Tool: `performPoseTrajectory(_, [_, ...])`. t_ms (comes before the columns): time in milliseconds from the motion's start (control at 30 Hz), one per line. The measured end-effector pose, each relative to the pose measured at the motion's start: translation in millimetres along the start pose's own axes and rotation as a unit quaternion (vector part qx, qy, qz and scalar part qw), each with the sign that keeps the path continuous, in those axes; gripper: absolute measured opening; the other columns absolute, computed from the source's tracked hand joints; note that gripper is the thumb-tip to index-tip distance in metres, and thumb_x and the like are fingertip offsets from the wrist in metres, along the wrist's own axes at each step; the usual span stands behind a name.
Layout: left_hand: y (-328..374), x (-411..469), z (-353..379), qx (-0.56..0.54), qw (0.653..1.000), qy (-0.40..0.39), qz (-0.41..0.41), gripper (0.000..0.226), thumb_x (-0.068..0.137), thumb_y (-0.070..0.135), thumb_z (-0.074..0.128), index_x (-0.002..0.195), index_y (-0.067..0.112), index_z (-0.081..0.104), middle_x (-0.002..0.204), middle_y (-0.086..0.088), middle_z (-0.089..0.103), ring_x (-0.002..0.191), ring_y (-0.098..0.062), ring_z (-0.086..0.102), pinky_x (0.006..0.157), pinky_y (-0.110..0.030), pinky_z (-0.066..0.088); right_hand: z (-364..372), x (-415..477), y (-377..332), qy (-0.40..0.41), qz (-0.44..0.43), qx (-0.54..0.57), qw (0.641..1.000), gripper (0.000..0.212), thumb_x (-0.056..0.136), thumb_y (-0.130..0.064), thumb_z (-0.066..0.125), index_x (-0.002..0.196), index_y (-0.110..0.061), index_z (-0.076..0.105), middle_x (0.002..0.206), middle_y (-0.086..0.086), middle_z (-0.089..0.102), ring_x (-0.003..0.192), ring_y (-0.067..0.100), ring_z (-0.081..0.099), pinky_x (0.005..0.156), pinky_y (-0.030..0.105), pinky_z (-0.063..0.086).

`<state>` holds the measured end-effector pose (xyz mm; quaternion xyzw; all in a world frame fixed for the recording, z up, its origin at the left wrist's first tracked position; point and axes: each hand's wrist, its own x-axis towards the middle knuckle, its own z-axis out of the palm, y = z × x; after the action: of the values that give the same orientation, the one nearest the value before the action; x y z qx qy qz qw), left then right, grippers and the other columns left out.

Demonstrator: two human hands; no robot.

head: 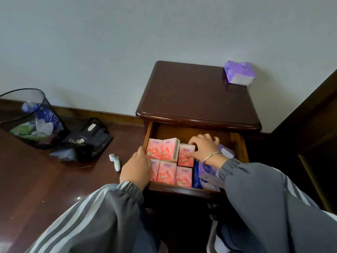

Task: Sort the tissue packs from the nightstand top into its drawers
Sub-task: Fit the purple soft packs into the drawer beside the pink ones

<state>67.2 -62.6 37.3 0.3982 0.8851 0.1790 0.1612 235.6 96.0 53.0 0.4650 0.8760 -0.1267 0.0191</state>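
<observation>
The dark wooden nightstand (191, 99) has its top drawer (238, 145) pulled open. Several pink tissue packs (166, 172) stand in two rows on the drawer's left side. My right hand (204, 148) grips the top of one pink pack (185, 157) in the back row. My left hand (135, 168) rests on the drawer's left edge, against the pink packs. Purple and blue packs (207, 170) lie on the drawer's right side, partly under my right sleeve. One purple tissue pack (238, 73) lies on the nightstand top at its back right corner.
A black mesh waste bin (31, 117) with wrappers stands on the floor at the left. A black bag (87, 141) lies beside it. A small white controller (115, 161) lies on the floor near the drawer. Dark wooden furniture (310, 125) borders the right.
</observation>
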Motion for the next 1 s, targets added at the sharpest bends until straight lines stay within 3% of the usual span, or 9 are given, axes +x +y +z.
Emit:
performPoseTrajectory(167, [-1.3,-1.3,2.2,0.010,0.999,0.033,0.010,0.021,0.096,0.033,0.031,0.104,0.020,0.045,0.105,-0.002,0.062,0.080,-0.026,0.059,0.065,-0.034,0.037,-23.1,-13.0,19.0,-0.014,0.008,0.241,0.970,0.020,0.076,-0.029,0.074,0.091,-0.023,0.063,0.094,-0.005,0.067,0.086,0.012,0.061,0.072,0.028,0.050])
performPoseTrajectory(267, [-0.9,-1.4,1.4,0.007,0.999,0.035,0.007,0.014,0.096,0.033,0.032,0.096,0.022,0.041,0.102,-0.002,0.061,0.070,-0.021,0.050,0.064,-0.034,0.036,-17.0,-23.9,15.2,-0.115,-0.028,0.222,0.968,0.022,0.072,-0.032,0.077,0.088,-0.021,0.067,0.084,-0.008,0.066,0.082,0.012,0.063,0.071,0.030,0.051])
performPoseTrajectory(367, [-1.1,-2.8,0.9,0.008,0.999,0.036,0.003,0.013,0.096,0.032,0.033,0.096,0.022,0.040,0.103,-0.002,0.061,0.070,-0.020,0.048,0.064,-0.034,0.036,2.1,-30.6,3.7,-0.136,-0.042,0.144,0.979,0.025,0.072,-0.045,0.074,0.085,-0.024,0.067,0.078,-0.011,0.060,0.085,0.016,0.057,0.074,0.036,0.046])
performPoseTrajectory(500, [-0.4,-3.0,-0.1,0.011,0.999,0.030,0.001,0.017,0.095,0.031,0.032,0.102,0.020,0.044,0.104,-0.002,0.060,0.073,-0.021,0.048,0.065,-0.034,0.036,7.3,-29.9,-2.8,-0.108,-0.075,0.018,0.991,0.036,0.074,-0.060,0.063,0.094,-0.030,0.070,0.097,-0.010,0.063,0.099,0.017,0.043,0.077,0.035,0.031])
performPoseTrajectory(633, [-0.7,-2.4,-0.1,0.010,1.000,0.028,-0.002,0.019,0.096,0.031,0.032,0.104,0.020,0.045,0.104,-0.002,0.060,0.072,-0.020,0.047,0.065,-0.034,0.037,4.5,-30.0,1.4,-0.177,-0.101,0.020,0.979,0.037,0.086,-0.057,0.049,0.098,-0.029,0.070,0.105,-0.011,0.065,0.105,0.014,0.046,0.093,0.044,0.028])
performPoseTrajectory(767, [-0.8,-2.8,-0.3,0.009,1.000,0.030,-0.003,0.018,0.096,0.032,0.032,0.101,0.020,0.044,0.101,-0.001,0.060,0.071,-0.020,0.048,0.065,-0.034,0.038,-5.2,-24.6,3.9,-0.080,-0.026,0.094,0.992,0.041,0.088,-0.056,0.044,0.076,-0.025,0.068,0.085,-0.003,0.064,0.090,0.018,0.057,0.076,0.037,0.042])
performPoseTrajectory(833, [-0.6,-2.6,-0.4,0.011,0.999,0.030,-0.003,0.015,0.095,0.032,0.032,0.097,0.021,0.043,0.100,-0.001,0.060,0.071,-0.020,0.049,0.064,-0.035,0.038,-4.2,-18.4,-1.8,-0.032,0.010,0.145,0.989,0.033,0.092,-0.047,0.046,0.104,-0.022,0.063,0.105,0.001,0.064,0.101,0.021,0.060,0.081,0.034,0.048])
performPoseTrajectory(900, [-0.5,-2.4,-0.5,0.012,0.999,0.031,-0.003,0.013,0.095,0.032,0.033,0.094,0.022,0.040,0.098,-0.001,0.059,0.070,-0.021,0.049,0.063,-0.035,0.038,-2.3,-11.3,-14.1,-0.076,0.034,0.156,0.984,0.042,0.095,-0.041,0.045,0.128,-0.017,0.049,0.125,0.004,0.058,0.111,0.022,0.056,0.086,0.032,0.047])
performPoseTrajectory(1000, [-1.2,-2.0,0.3,0.015,0.999,0.034,0.000,0.014,0.095,0.033,0.033,0.095,0.021,0.042,0.097,-0.001,0.060,0.070,-0.020,0.050,0.063,-0.034,0.039,3.8,-2.3,-29.5,-0.103,0.037,0.154,0.982,0.041,0.092,-0.031,0.054,0.130,-0.017,0.047,0.125,0.005,0.057,0.108,0.021,0.057,0.079,0.027,0.046])
